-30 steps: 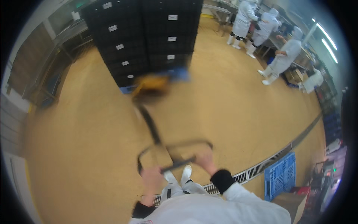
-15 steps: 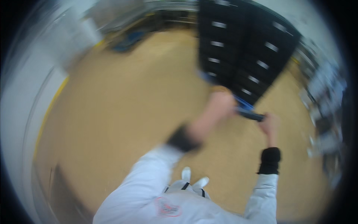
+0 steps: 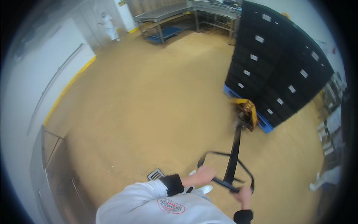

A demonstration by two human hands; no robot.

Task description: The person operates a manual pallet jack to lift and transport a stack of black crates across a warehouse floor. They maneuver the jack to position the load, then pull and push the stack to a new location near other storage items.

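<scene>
My left hand and my right hand are closed around the black handle bar of a pallet jack. Its long black shaft runs away from me to a yellow, worn jack body, which sits against a blue plastic pallet at the right. Two tall stacks of black crates with white labels stand on that pallet. My white boots show below the handle, partly hidden by my white sleeve.
A white wall with a rail and a steel stand line the left. Steel tables stand at the back, beside a person in white. Co-workers are at the right edge. A drain grate lies near my feet.
The view has swung left, so the crate stacks now sit at the right and the left wall has come into view. My hands with the handle are lower in the picture than half a second ago.
</scene>
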